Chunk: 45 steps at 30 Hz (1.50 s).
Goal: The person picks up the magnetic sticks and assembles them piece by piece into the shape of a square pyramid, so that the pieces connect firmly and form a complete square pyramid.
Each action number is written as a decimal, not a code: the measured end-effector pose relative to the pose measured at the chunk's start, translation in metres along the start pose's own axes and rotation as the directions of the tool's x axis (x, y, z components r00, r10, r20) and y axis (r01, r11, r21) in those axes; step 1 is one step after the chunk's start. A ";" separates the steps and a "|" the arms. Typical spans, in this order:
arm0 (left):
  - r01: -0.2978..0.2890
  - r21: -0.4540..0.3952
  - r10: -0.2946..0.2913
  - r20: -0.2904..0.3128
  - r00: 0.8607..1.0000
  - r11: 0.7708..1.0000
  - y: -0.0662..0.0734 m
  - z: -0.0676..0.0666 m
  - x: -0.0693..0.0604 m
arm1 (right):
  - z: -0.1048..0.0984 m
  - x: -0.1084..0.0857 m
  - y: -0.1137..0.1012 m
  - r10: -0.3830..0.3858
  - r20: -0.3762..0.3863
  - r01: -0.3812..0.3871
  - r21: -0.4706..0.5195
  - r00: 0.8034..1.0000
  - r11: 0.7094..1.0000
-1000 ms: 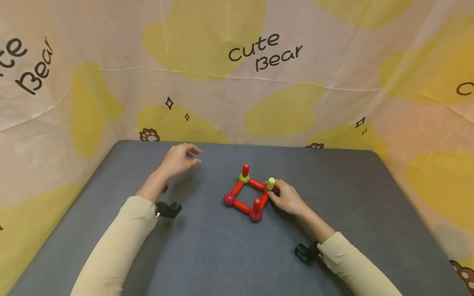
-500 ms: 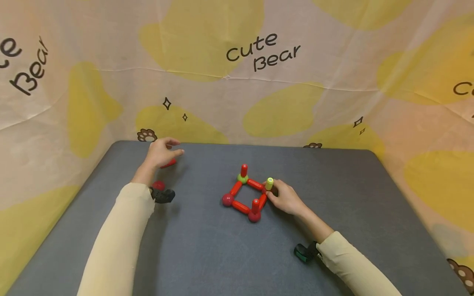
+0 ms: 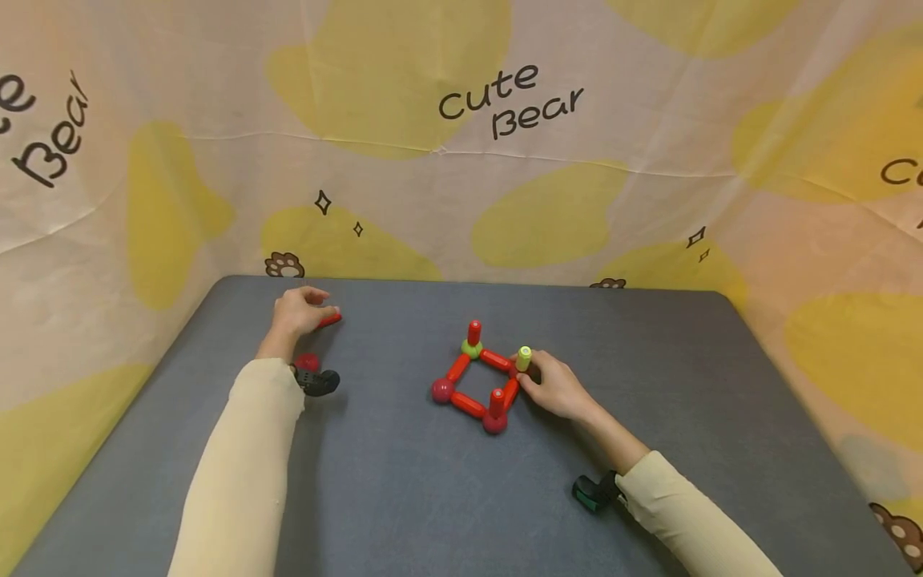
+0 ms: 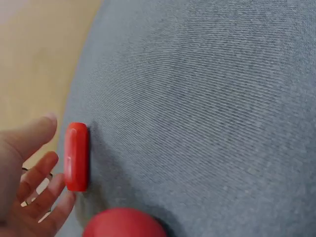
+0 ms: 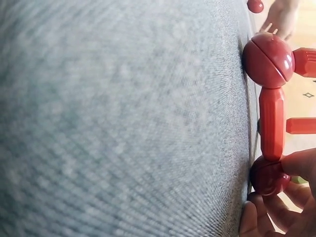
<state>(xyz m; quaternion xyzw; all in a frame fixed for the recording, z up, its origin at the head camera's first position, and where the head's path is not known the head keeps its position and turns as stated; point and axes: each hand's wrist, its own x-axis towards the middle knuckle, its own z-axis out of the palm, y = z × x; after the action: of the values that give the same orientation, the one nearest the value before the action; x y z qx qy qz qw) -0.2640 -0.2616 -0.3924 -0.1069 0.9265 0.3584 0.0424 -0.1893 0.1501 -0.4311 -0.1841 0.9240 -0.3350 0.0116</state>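
Observation:
My left hand point(image 3: 294, 314) hovers at the table's far left, thumb and fingers spread beside a loose red rod point(image 4: 76, 158); touch between them is hard to tell. Near that wrist sits a loose red ball point(image 3: 308, 362). With thumb and fingers, my right hand point(image 3: 555, 386) grips the dark red corner ball point(image 5: 270, 178) of a square made of red rods and balls. A yellow-green rod point(image 3: 524, 358) stands upright on that corner. Other upright red rods rise from the green ball point(image 3: 472, 349) at the back and the front red ball point(image 3: 494, 422). The left corner ball point(image 3: 443, 391) carries no upright rod.
The grey table point(image 3: 389, 481) bears the square near its middle. A patterned cloth point(image 3: 404, 104) hangs behind the back edge and along both sides. Each wrist wears a black camera mount, such as the left one point(image 3: 317, 381).
My left hand has moved left and lowered toward the loose red rod, which has come into view with the red ball. My right hand keeps its grip on the corner ball.

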 end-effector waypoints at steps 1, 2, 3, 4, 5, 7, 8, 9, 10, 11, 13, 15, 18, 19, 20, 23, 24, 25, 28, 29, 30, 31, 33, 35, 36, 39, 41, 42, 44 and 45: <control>0.006 0.008 -0.006 0.002 1.000 1.000 -0.002 0.001 0.000 | 0.000 0.000 0.000 0.000 -0.001 0.000 0.000 1.000 1.000; 0.011 0.017 -0.011 0.004 1.000 1.000 -0.003 0.002 0.000 | 0.000 0.000 0.000 0.000 -0.001 0.000 0.001 1.000 1.000; 0.015 0.027 -0.015 0.005 1.000 1.000 -0.005 0.003 0.000 | 0.000 0.000 0.000 -0.001 -0.002 0.001 -0.001 1.000 1.000; 0.018 0.037 -0.018 0.006 1.000 0.999 -0.007 0.003 0.000 | 0.001 0.000 0.000 0.000 -0.001 0.000 -0.001 1.000 1.000; 0.021 0.044 -0.022 0.007 1.000 0.999 -0.008 0.004 0.000 | 0.001 0.000 0.000 0.001 -0.002 -0.001 0.000 1.000 1.000; 0.033 0.050 -0.033 0.006 0.999 0.998 -0.010 0.005 0.000 | 0.001 0.000 0.001 0.002 -0.003 -0.002 0.000 1.000 1.000; 0.038 0.050 -0.038 0.003 0.999 0.998 -0.011 0.005 -0.001 | 0.001 0.000 0.001 0.003 -0.003 -0.003 -0.001 1.000 1.000; 0.043 0.051 -0.044 0.001 0.999 0.998 -0.011 0.005 -0.001 | 0.000 0.000 0.001 0.004 -0.002 -0.004 -0.002 1.000 1.000; 0.048 0.054 -0.048 0.000 0.999 0.997 -0.012 0.005 -0.001 | 0.000 0.000 0.001 0.004 -0.002 -0.004 -0.002 1.000 1.000; 0.056 0.055 -0.056 -0.002 0.998 0.997 -0.012 0.005 -0.002 | 0.000 0.000 0.001 0.005 -0.002 -0.005 -0.003 1.000 1.000; 0.061 0.068 -0.061 -0.002 0.998 0.996 -0.013 0.005 -0.002 | 0.000 0.000 0.001 0.005 -0.002 -0.005 -0.006 1.000 1.000; 0.055 0.090 -0.055 -0.001 0.998 0.994 -0.013 0.005 -0.002 | 0.000 0.000 0.000 0.003 -0.003 -0.003 -0.007 1.000 1.000; 0.047 0.124 -0.048 0.006 0.999 0.991 -0.014 0.005 -0.002 | 0.000 -0.001 0.000 0.000 -0.007 0.000 -0.006 1.000 1.000; 0.043 0.134 -0.045 0.010 0.999 0.990 -0.013 0.005 -0.002 | 0.000 -0.001 0.000 -0.001 -0.009 0.001 -0.006 1.000 1.000; 0.040 0.142 -0.042 0.012 0.999 0.989 -0.013 0.005 -0.003 | 0.000 -0.001 0.000 -0.002 -0.009 0.002 -0.006 1.000 1.000; 0.033 0.154 -0.037 0.025 0.999 0.988 -0.012 0.004 -0.003 | 0.000 -0.001 0.000 -0.005 -0.010 0.005 -0.006 1.000 1.000; 0.027 0.157 -0.031 0.027 0.999 0.987 -0.012 0.004 -0.003 | 0.000 -0.001 0.000 -0.008 -0.010 0.008 -0.008 1.000 1.000; 0.019 0.162 -0.024 0.028 0.999 0.987 -0.012 0.003 -0.003 | 0.000 -0.001 0.000 -0.007 -0.009 0.007 -0.008 1.000 1.000; -0.011 0.176 0.005 0.030 1.000 0.984 -0.011 0.001 -0.002 | 0.000 -0.001 -0.001 -0.007 -0.008 0.007 -0.008 1.000 1.000; -0.023 0.177 0.018 0.028 0.999 0.984 -0.010 0.000 -0.003 | 0.000 -0.001 -0.001 -0.007 -0.007 0.007 -0.007 1.000 1.000; -0.034 0.179 0.030 0.025 0.999 0.983 -0.008 -0.002 -0.003 | 0.000 -0.001 0.000 -0.010 -0.008 0.010 -0.007 1.000 1.000; -0.043 0.177 0.040 0.024 0.999 0.983 -0.007 -0.003 -0.003 | 0.000 -0.002 -0.001 -0.007 -0.006 0.007 -0.004 1.000 1.000; -0.066 0.178 0.063 0.018 0.998 0.982 -0.004 -0.006 -0.005 | 0.000 -0.002 0.000 -0.006 -0.003 0.006 0.000 1.000 1.000; -0.087 0.169 0.086 0.016 0.996 0.982 0.000 -0.007 -0.007 | 0.000 -0.002 0.000 -0.007 -0.001 0.007 0.000 1.000 1.000; -0.099 0.165 0.098 0.016 0.995 0.981 0.002 -0.007 -0.007 | 0.000 -0.002 0.000 -0.007 -0.001 0.007 0.000 1.000 1.000; -0.141 0.155 0.140 0.015 0.990 0.978 0.009 -0.007 -0.010 | 0.000 -0.002 -0.001 -0.006 -0.004 0.006 0.001 1.000 1.000; -0.164 0.141 0.163 0.017 0.986 0.976 0.014 -0.005 -0.011 | 0.000 -0.002 -0.001 -0.012 -0.006 0.012 -0.003 1.000 1.000; -0.173 0.139 0.172 0.018 0.985 0.975 0.016 -0.004 -0.012 | 0.000 -0.002 -0.001 -0.008 -0.005 0.008 0.003 1.000 1.000; -0.183 0.126 0.181 0.029 0.983 0.975 0.020 -0.001 -0.015 | -0.001 -0.002 -0.001 -0.005 0.001 0.005 0.008 1.000 1.000; -0.186 0.115 0.183 0.037 0.982 0.976 0.021 0.000 -0.016 | -0.001 -0.002 -0.002 -0.009 0.004 0.009 0.005 1.000 1.000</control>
<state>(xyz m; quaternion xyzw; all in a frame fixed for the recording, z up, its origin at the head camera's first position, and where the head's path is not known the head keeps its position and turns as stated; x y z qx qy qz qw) -0.2533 -0.2431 -0.3762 -0.0131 0.9512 0.3070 0.0275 -0.1873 0.1502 -0.4294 -0.1890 0.9223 -0.3369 0.0124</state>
